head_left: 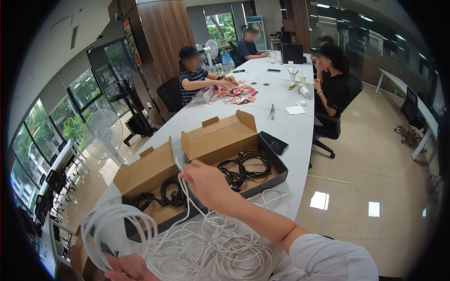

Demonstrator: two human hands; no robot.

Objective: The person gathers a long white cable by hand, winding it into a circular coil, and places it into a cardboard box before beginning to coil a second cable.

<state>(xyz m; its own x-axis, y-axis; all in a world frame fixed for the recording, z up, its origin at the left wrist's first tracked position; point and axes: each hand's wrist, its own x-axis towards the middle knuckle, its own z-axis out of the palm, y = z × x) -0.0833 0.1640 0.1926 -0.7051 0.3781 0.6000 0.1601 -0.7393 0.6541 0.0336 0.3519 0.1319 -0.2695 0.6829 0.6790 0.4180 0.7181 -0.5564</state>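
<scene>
Sorting leads at the near end of a long white table: a person works a white cable between both bare hands. The right hand, raised above the tabletop with its arm coming in from the near right, is closed in a pinch on the cable's pale plug end, held up in front of two open cardboard boxes. From that pinch the cable drops almost straight down, its long axis running from the raised hand into a loose tangle of white cable heaped at the table's near edge. The left hand, low at the near left and partly cut off by the frame, is wrapped around a wound coil of the same white cable, whose loops rise above it and to the left. The tangle lies between the two hands, below the right one and just right of the left one, which is the nearer. Behind, the left box and the right box each hold black cables, and a dark phone lies just beside the right box. Three other people sit at the far end, one with red packets spread before them; a fan stands on the floor to the left
</scene>
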